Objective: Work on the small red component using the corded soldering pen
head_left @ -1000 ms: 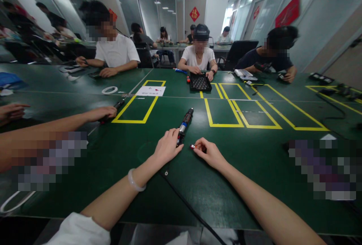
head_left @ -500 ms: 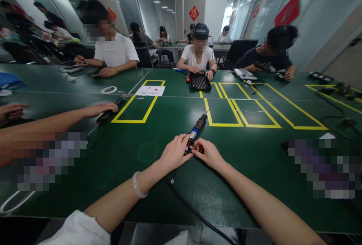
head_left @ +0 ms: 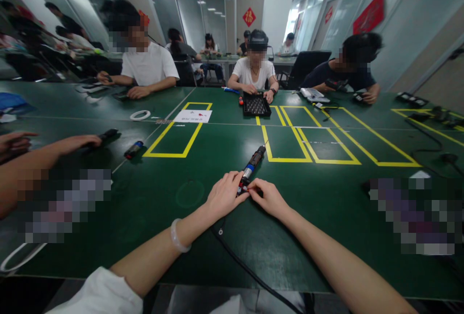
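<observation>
An electric screwdriver lies on the green table in front of me, its thin bit pointing away. Part of its housing is off, so a silver motor and a blue ring show. My left hand is closed over its near end. Close beside it, my right hand pinches at small red and dark parts at that end; what exactly is between the fingertips is too small to make out. From under my left hand a black cable with a small ring on it runs toward the table's front edge.
At left, a co-worker's hand is on a black casing, near a dark and blue tool part. Across the table, a person works over a black tray. A paper sheet and a white cable coil lie farther back.
The co-worker's hand at left has moved left with the black casing, leaving the dark and blue part uncovered. My right fingers have shifted slightly; my left hand and the screwdriver look unmoved.
</observation>
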### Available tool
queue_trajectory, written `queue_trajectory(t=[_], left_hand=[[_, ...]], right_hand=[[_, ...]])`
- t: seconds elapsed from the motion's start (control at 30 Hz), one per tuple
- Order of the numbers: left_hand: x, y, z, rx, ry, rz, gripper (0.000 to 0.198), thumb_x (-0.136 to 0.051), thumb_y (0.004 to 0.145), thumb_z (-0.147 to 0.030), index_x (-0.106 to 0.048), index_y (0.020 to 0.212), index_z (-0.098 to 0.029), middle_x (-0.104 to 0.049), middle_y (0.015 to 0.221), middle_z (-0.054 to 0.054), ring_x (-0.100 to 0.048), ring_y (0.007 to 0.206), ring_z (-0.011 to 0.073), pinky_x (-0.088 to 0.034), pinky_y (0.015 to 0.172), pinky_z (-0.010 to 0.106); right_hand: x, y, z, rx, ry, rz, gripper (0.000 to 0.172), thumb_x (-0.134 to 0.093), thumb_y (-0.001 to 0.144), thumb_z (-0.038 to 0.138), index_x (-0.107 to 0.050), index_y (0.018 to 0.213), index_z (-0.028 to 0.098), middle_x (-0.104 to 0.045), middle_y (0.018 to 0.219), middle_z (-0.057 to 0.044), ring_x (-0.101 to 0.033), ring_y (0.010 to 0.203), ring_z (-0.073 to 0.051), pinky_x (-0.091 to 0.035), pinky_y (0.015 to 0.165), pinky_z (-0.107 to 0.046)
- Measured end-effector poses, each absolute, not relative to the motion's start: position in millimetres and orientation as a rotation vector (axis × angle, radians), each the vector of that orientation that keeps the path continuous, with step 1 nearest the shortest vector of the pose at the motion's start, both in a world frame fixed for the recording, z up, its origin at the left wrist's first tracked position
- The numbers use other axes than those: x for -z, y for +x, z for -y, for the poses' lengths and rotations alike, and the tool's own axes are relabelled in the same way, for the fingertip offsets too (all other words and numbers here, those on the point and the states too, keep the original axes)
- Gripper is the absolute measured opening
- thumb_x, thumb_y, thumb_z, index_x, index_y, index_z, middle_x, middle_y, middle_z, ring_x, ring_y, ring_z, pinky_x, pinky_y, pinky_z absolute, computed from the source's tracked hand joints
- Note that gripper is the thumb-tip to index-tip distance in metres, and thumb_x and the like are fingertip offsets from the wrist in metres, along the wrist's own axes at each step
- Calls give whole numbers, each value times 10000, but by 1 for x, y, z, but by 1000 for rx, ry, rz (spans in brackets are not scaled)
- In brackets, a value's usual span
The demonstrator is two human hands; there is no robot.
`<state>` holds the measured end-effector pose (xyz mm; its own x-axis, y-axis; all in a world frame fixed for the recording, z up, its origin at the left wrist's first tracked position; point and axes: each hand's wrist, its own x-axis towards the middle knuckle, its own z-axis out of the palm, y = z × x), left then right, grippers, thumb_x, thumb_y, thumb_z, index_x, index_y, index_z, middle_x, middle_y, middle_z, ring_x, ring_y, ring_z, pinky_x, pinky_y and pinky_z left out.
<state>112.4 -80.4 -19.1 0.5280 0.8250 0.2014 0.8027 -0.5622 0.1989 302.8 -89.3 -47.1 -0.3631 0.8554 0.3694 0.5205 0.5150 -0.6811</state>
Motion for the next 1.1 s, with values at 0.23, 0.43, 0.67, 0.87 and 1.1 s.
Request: queue_trajectory(t=[0.23, 0.43, 0.67, 0.87, 1.1], left_hand=[[19, 109, 74, -394, 2690, -1468, 587, -527, 881, -461, -353, 1386, -219, -483, 1254, 114, -500, 1104, 250, -463, 900, 362], [17, 93, 52, -371, 2735, -1572, 579, -553, 874, -442, -384, 1369, -193, -492, 1258, 123, -494, 1099, 257, -460, 882, 350], [17, 36, 5, -288, 2571, -1972, 577, -483, 895, -487, -415, 1358, -150, -493, 1259, 153, -506, 1079, 281, -471, 836, 355], [16, -42, -23, -186, 2276, -2343, 592, -429, 890, -528, -436, 1348, -153, -479, 1269, 180, -512, 1093, 322, -461, 868, 407], [17, -114, -31, -166, 1986, -2526, 688, -355, 884, -611, -415, 1372, -129, -472, 1296, 239, -502, 1119, 410, -457, 846, 482]], right_hand=[[45, 307, 91, -607, -1141, 2048, 111, -534, 885, 159, -603, 965, 193, -647, 843, -25, -589, 761, -162, -449, 754, -284], [43, 312, 91, -601, -1142, 2082, 94, -516, 898, 171, -603, 928, 191, -627, 831, -26, -577, 751, -158, -450, 733, -275], [41, 314, 92, -622, -1140, 2096, 94, -515, 898, 168, -606, 903, 191, -626, 823, -27, -576, 747, -156, -447, 713, -269], [43, 314, 91, -619, -1145, 2107, 93, -520, 899, 167, -611, 905, 189, -630, 833, -28, -577, 753, -156, -451, 724, -271], [39, 314, 91, -620, -1154, 2113, 95, -520, 901, 170, -614, 900, 186, -631, 835, -31, -574, 753, -155, -451, 715, -269]])
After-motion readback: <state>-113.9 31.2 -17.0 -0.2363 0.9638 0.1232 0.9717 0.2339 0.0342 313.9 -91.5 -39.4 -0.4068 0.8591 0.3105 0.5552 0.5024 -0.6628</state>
